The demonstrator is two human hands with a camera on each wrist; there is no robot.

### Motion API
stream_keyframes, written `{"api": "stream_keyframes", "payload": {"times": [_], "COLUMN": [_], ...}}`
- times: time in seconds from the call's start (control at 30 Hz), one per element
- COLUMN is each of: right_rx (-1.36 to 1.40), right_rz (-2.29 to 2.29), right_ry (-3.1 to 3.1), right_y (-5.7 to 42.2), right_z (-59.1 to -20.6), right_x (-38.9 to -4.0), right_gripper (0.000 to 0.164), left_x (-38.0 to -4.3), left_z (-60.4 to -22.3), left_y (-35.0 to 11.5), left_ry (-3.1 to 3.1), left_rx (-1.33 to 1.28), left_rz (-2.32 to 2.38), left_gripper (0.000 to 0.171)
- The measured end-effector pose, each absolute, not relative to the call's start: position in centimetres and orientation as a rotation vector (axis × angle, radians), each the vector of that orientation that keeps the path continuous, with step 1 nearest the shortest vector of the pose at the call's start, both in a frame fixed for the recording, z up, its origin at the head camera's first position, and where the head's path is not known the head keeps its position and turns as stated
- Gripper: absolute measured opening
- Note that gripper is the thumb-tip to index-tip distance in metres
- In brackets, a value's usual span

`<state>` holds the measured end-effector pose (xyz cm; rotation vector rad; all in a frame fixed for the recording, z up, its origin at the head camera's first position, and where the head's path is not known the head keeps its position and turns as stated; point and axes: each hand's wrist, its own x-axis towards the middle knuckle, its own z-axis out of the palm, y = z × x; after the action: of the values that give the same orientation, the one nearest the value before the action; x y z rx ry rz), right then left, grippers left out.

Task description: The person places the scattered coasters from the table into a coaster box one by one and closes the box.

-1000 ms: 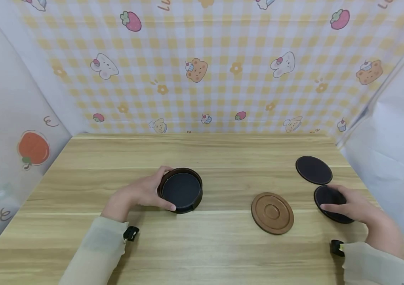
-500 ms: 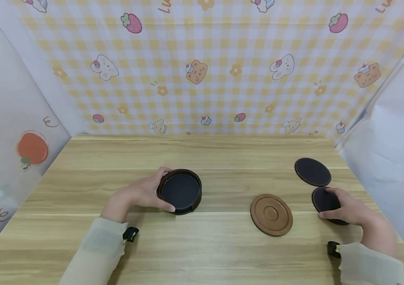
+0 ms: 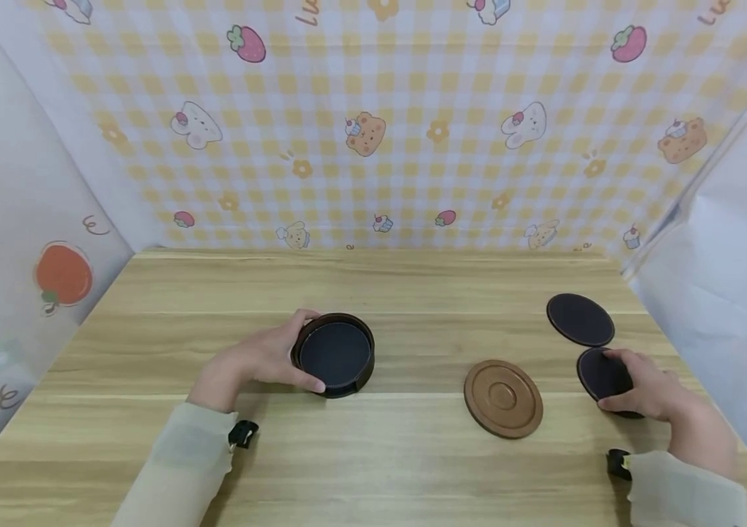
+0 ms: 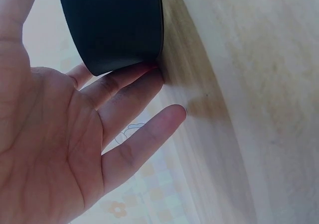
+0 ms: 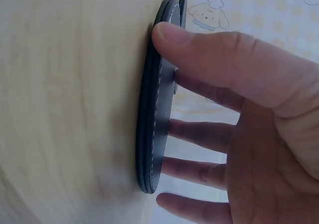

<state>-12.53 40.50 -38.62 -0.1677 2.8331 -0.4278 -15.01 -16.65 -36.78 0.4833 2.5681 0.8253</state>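
My left hand (image 3: 268,357) holds a round black coaster holder (image 3: 365,377) by its left side, thumb at the near rim and fingers round the back. Inside the holder lies a black coaster (image 3: 335,355). In the left wrist view, the holder's dark wall (image 4: 114,27) stands between thumb and fingers. At the right, my right hand (image 3: 652,386) spans a black stitched coaster (image 3: 600,373), gripping it with the thumb on its near edge and fingers across it. The right wrist view shows two stacked coasters (image 5: 148,119) there, low at the table surface.
Just behind the right hand lies another black coaster (image 3: 581,320). A brown wooden disc (image 3: 504,399) with a ringed centre lies between the hands. The wood-grain table (image 3: 373,468) meets a yellow checked cloth (image 3: 406,146) at the back and white sheets at both sides.
My right hand has shifted slightly left, and its thumb has settled at the near edge of the coasters. The left hand keeps its hold on the coaster holder.
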Motion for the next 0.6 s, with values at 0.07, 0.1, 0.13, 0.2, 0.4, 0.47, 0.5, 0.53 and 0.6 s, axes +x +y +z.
{"api": "stream_keyframes", "payload": {"times": [0.07, 0.1, 0.13, 0.2, 0.4, 0.47, 0.5, 0.53, 0.6], "right_rx": [-0.169, -0.170, -0.172, -0.176, -0.196, -0.203, -0.202, -0.204, -0.215], "right_rz": [-0.416, -0.408, -0.401, -0.389, -0.389, -0.402, -0.412, -0.427, -0.473], "right_ry": [2.837, 2.841, 2.845, 2.849, 2.859, 2.855, 2.851, 2.845, 2.834], "right_y": [40.46, 40.42, 40.36, 40.27, 39.92, 39.81, 39.74, 39.69, 39.55], "right_z": [-38.66, -38.67, -38.64, -38.59, -38.32, -38.14, -38.02, -37.92, -37.70], "right_x": [-12.42, -12.40, -12.38, -12.33, -12.24, -12.20, -12.17, -12.12, -12.06], "right_gripper": [0.087, 0.086, 0.086, 0.084, 0.082, 0.082, 0.083, 0.083, 0.083], "left_x": [-14.99, -14.98, -14.95, -14.90, -14.77, -14.75, -14.75, -14.75, -14.78], "left_z": [-36.78, -36.80, -36.83, -36.86, -36.95, -36.96, -36.95, -36.93, -36.92], "left_y": [-16.59, -16.58, -16.61, -16.63, -16.73, -16.79, -16.79, -16.77, -16.72], "left_ry": [2.568, 2.568, 2.569, 2.570, 2.571, 2.567, 2.566, 2.563, 2.560], "left_rx": [0.488, 0.486, 0.480, 0.476, 0.475, 0.471, 0.470, 0.472, 0.476], "left_rz": [0.828, 0.828, 0.829, 0.830, 0.838, 0.844, 0.846, 0.849, 0.852], "left_gripper": [0.109, 0.109, 0.109, 0.110, 0.110, 0.110, 0.110, 0.110, 0.110]}}
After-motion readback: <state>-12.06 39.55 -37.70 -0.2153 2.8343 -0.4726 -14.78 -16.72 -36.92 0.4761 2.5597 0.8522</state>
